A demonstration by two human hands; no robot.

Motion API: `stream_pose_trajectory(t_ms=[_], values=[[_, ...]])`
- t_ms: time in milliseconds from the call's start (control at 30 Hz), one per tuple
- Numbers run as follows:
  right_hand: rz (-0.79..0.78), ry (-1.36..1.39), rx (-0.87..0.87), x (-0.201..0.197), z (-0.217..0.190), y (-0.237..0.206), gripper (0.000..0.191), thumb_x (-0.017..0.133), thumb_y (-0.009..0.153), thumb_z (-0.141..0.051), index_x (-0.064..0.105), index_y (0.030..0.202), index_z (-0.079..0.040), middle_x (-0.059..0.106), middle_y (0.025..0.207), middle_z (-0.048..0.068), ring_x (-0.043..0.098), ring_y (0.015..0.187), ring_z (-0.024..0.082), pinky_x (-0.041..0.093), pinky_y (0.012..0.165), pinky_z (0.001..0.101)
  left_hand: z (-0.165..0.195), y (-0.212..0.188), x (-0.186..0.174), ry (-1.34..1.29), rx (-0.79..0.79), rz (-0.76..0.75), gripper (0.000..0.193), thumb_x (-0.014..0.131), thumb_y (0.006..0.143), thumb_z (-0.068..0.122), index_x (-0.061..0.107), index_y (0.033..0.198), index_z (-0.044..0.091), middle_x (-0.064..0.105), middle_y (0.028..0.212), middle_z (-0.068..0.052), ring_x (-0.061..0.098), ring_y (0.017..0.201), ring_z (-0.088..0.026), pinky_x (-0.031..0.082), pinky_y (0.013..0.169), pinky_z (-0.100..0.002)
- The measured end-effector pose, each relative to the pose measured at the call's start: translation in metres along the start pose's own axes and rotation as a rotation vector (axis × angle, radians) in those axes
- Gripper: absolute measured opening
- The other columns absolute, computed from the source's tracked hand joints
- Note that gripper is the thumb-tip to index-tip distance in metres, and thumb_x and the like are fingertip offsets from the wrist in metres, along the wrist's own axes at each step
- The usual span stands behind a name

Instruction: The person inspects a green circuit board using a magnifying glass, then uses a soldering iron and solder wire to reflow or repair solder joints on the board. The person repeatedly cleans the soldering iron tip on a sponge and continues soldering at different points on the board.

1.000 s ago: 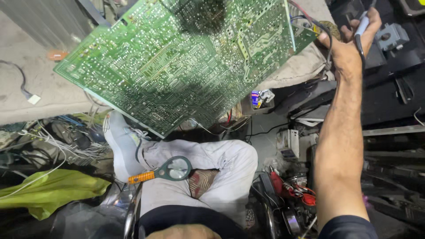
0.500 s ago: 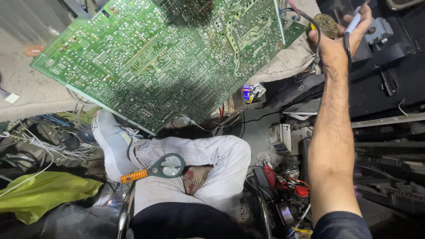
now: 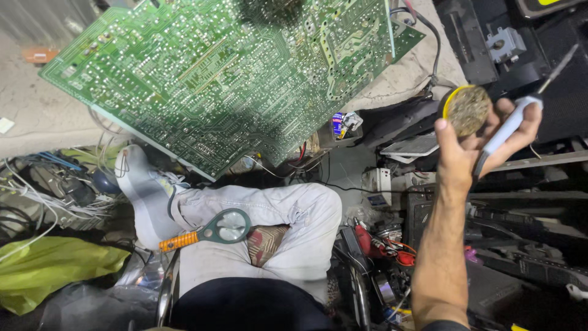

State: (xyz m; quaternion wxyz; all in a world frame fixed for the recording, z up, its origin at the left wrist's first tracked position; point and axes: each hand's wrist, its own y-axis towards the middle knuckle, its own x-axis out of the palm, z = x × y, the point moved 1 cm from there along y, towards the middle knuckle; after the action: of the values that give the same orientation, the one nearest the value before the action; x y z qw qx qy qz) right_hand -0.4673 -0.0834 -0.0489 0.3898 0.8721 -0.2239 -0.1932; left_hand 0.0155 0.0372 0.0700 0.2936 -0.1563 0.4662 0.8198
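Note:
My right hand (image 3: 463, 160) is raised at the right. Its fingers hold a soldering iron (image 3: 512, 122) with a pale handle, the thin tip pointing up and to the right. The same hand pinches a small round yellow-rimmed tin (image 3: 467, 109) filled with brownish wire wool. A large green circuit board (image 3: 226, 73) hangs tilted over the upper left, solder side facing me. Whatever holds the board is hidden, and my left hand is out of view. A magnifying glass (image 3: 228, 226) with an orange handle lies on my lap.
My legs in pale trousers (image 3: 275, 214) are crossed below the board, with a white shoe (image 3: 142, 191) at the left. Loose wires (image 3: 55, 202) and a yellow-green bag (image 3: 55, 266) lie at the left. Tools, red parts (image 3: 367, 240) and black equipment (image 3: 520, 37) crowd the right.
My right hand has come down from the top edge with the iron and the tin, which now faces me. The board has shifted slightly up and to the left.

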Motion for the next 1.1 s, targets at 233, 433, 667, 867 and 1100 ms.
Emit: stream_pose_trajectory(t_ms=[233, 433, 667, 867, 1100], values=[[-0.045, -0.096, 0.066, 0.044, -0.067, -0.075, 0.116, 0.094, 0.084, 0.007, 0.012, 0.163, -0.014, 0.040, 0.154, 0.014, 0.051, 0.134, 0.022, 0.052, 0.118, 0.0365, -0.016, 0.001, -0.032, 0.069, -0.068, 0.171, 0.026, 0.086, 0.077, 0.005, 0.071, 0.098, 0.007, 0.068, 0.093, -0.008, 0.072, 0.088, -0.019, 0.058, 0.078, -0.031], [-0.155, -0.049, 0.007, 0.079, -0.100, -0.140, 0.123, 0.097, 0.078, -0.002, 0.010, 0.164, -0.020, 0.035, 0.157, 0.014, 0.050, 0.143, 0.029, 0.056, 0.117, 0.0423, -0.047, 0.005, 0.066, 0.051, -0.402, 0.482, 0.022, 0.085, 0.083, -0.004, 0.072, 0.100, 0.003, 0.069, 0.096, -0.009, 0.070, 0.087, -0.018, 0.054, 0.072, -0.028], [-0.248, -0.015, -0.034, 0.102, -0.131, -0.154, 0.121, 0.095, 0.080, 0.003, 0.009, 0.162, -0.021, 0.034, 0.160, 0.014, 0.050, 0.145, 0.031, 0.061, 0.112, 0.0434, -0.073, 0.002, 0.105, 0.085, -0.488, 0.460, 0.017, 0.083, 0.089, 0.002, 0.075, 0.104, 0.005, 0.069, 0.099, -0.008, 0.061, 0.085, -0.023, 0.047, 0.072, -0.034], [-0.258, 0.000, -0.019, 0.103, -0.136, -0.160, 0.122, 0.095, 0.079, 0.003, 0.009, 0.163, -0.020, 0.034, 0.161, 0.014, 0.048, 0.146, 0.032, 0.059, 0.113, 0.0451, -0.091, 0.001, 0.117, 0.072, -0.443, 0.512, 0.013, 0.081, 0.095, 0.004, 0.072, 0.104, 0.007, 0.067, 0.101, -0.006, 0.064, 0.086, -0.022, 0.049, 0.074, -0.033], [-0.265, -0.030, -0.062, 0.102, -0.140, -0.162, 0.122, 0.097, 0.077, 0.000, 0.012, 0.162, -0.022, 0.035, 0.158, 0.014, 0.051, 0.143, 0.031, 0.062, 0.110, 0.0443, -0.097, 0.005, 0.119, 0.186, -0.425, 0.499, 0.012, 0.080, 0.094, 0.005, 0.072, 0.103, 0.006, 0.066, 0.099, -0.006, 0.063, 0.090, -0.025, 0.049, 0.074, -0.036]])
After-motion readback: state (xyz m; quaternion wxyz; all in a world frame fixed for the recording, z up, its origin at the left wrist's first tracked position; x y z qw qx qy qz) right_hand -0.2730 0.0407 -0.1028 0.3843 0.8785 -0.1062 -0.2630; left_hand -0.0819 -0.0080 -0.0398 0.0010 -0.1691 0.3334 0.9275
